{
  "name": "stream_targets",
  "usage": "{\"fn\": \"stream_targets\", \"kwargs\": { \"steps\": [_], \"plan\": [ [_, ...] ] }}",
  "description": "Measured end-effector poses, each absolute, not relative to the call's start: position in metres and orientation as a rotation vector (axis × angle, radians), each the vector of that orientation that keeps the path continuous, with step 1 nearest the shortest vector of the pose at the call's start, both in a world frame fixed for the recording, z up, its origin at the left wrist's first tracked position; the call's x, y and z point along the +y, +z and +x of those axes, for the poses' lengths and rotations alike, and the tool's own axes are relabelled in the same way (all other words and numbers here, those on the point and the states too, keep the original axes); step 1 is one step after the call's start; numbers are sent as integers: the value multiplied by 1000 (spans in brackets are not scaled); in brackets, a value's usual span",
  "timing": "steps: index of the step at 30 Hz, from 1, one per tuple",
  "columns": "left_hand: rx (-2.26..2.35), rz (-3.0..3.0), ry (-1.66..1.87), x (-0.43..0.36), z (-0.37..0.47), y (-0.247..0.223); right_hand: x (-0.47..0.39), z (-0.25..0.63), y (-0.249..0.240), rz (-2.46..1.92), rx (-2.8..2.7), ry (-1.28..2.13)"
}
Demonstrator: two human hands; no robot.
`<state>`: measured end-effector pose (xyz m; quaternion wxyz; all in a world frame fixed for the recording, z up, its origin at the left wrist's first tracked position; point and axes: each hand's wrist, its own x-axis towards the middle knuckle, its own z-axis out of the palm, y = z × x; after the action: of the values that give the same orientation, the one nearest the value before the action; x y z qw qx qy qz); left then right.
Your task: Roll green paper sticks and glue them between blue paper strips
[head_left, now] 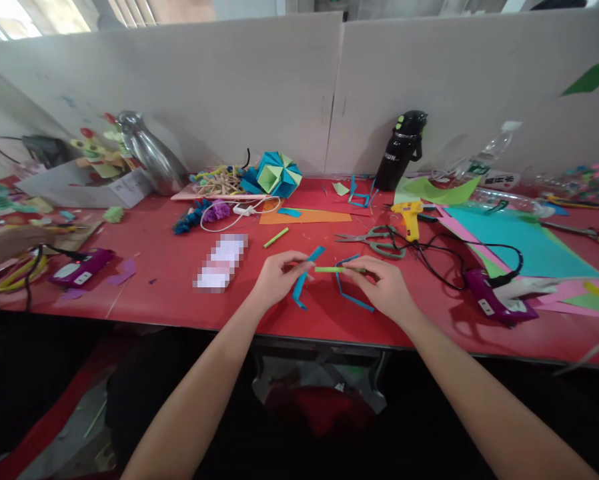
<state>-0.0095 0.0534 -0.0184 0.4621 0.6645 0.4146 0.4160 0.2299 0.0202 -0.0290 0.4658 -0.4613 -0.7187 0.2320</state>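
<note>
My left hand [285, 275] pinches a folded blue paper strip [300, 287] that slants down toward the table's front edge. Between the fingers of my right hand [377, 283] is a rolled green paper stick [328, 269], its free end pointing at my left fingertips. Whether that end touches the blue strip I cannot tell. A bent blue paper strip [355, 301] lies under and beside my right hand. Another green paper stick [276, 237] rests on the red table beyond my left hand.
Scissors [369, 239] and a yellow glue gun [408, 219] with a black cord lie beyond my right hand. A purple power strip [499, 300] and coloured paper sheets [509, 240] are at right. A blurred-out phone-like rectangle [222, 262] lies left. A black bottle [401, 152] stands behind.
</note>
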Motion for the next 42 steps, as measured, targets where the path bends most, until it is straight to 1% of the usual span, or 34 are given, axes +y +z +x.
{"fn": "stream_targets", "kwargs": {
  "steps": [4,11,19,42],
  "plan": [
    [1175,1409,1146,55,-7,-20,16,228,-25,-1194,-1640,582],
    [979,1180,1057,50,1,-28,16,221,-28,-1165,-1613,560],
    [869,1205,982,46,-1,-25,18,222,-31,-1136,-1648,536],
    [990,1425,1044,45,2,-27,15,219,-29,-1070,-1751,536]
  ]
}}
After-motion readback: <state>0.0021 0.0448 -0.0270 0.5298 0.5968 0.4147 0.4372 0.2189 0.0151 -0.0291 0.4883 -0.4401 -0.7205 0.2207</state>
